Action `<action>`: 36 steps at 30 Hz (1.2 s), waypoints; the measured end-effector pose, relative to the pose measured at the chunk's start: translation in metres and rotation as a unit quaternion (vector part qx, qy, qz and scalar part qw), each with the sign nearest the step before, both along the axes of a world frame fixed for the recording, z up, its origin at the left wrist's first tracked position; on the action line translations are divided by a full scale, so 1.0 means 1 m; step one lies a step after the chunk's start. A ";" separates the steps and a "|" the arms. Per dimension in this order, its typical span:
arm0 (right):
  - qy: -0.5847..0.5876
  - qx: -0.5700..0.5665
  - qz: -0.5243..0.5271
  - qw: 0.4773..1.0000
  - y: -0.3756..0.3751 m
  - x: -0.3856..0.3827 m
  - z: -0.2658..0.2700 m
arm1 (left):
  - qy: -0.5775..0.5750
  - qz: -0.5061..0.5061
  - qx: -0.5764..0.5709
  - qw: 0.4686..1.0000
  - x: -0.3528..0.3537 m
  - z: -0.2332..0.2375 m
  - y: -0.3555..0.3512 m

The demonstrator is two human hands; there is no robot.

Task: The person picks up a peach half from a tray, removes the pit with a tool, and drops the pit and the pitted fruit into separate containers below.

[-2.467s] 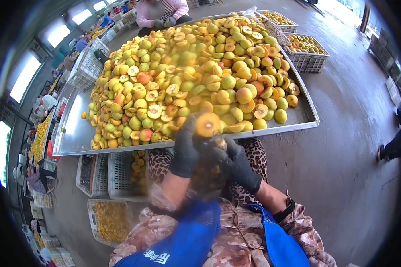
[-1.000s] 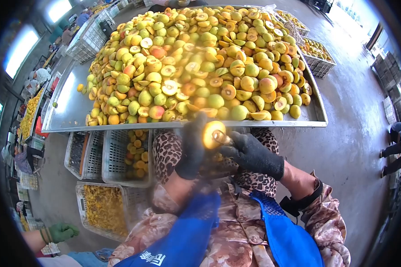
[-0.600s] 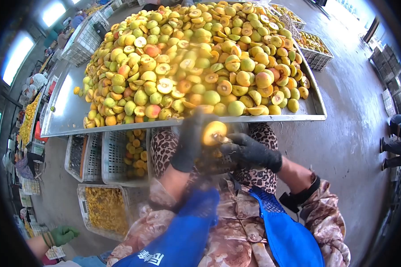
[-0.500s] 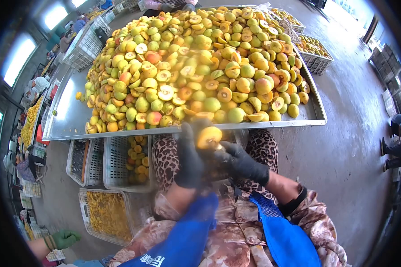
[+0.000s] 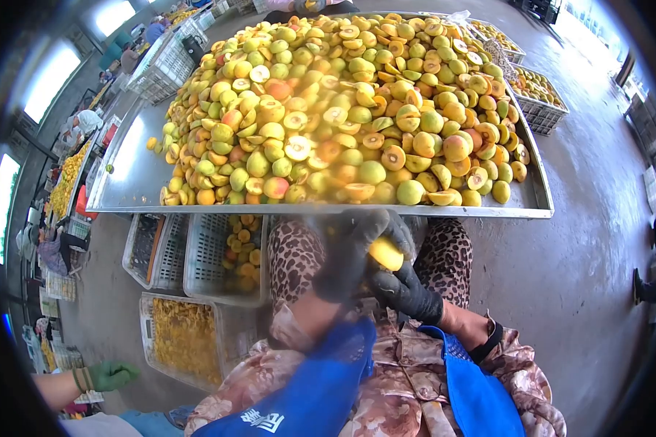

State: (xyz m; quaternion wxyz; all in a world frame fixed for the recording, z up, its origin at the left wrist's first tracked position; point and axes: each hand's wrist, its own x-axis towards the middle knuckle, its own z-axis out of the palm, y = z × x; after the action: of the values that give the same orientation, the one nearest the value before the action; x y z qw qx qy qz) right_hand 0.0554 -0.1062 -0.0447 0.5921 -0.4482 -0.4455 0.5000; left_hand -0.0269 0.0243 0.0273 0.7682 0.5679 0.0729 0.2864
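Observation:
Both my hands wear dark gloves and meet over my lap, just below the near edge of the metal tray (image 5: 328, 209). A yellow piece of fruit (image 5: 386, 253) sits between them. My right hand (image 5: 404, 288) has its fingers wrapped round the fruit from below. My left hand (image 5: 350, 255) is blurred, its fingers pressed against the fruit's upper side. Whether a tool is in it cannot be made out. Halved and whole yellow-green fruits (image 5: 299, 148) are heaped on the tray.
Below the tray at left stand a crate with fruit (image 5: 219, 255), another crate (image 5: 169, 255) and a bin of yellow pieces (image 5: 186, 339). A co-worker's green-gloved hand (image 5: 113, 375) is at lower left. Fruit crates (image 5: 539, 109) stand beyond the tray's right side. Other people work far left.
My hands have come together round the fruit, which earlier showed its cut face between them. The whole view has shifted, so the tray appears further right.

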 end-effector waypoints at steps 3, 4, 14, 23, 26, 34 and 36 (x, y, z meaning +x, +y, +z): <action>-0.022 -0.112 0.113 0.987 0.001 0.016 0.004 | -0.016 -0.071 -0.011 0.997 -0.003 -0.008 0.006; -0.048 -0.078 0.122 0.988 0.005 0.018 0.000 | -0.021 -0.059 -0.031 0.998 -0.009 -0.010 0.006; -0.541 -0.097 0.050 0.834 -0.001 0.031 -0.075 | 0.287 0.435 0.463 0.716 -0.099 -0.072 0.151; -0.481 -0.103 -0.105 0.864 -0.027 0.028 -0.040 | 0.216 0.171 0.662 0.697 0.142 -0.112 0.124; -0.441 -0.134 -0.155 0.874 -0.029 0.034 -0.022 | 0.264 0.147 0.601 0.740 0.148 -0.121 0.143; -0.208 -0.017 -0.224 0.952 0.031 0.046 0.010 | -0.019 0.047 -0.152 0.987 0.048 -0.051 0.089; -0.263 -0.064 -0.222 0.937 0.044 0.046 0.019 | -0.045 0.057 -0.214 0.974 0.038 -0.037 0.066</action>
State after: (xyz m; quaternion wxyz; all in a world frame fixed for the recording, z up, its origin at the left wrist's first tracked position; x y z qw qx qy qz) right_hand 0.1009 -0.0617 -0.0253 0.5201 -0.6883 -0.4409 0.2475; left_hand 0.0112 0.0907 -0.0102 0.8567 0.3721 0.1305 0.3326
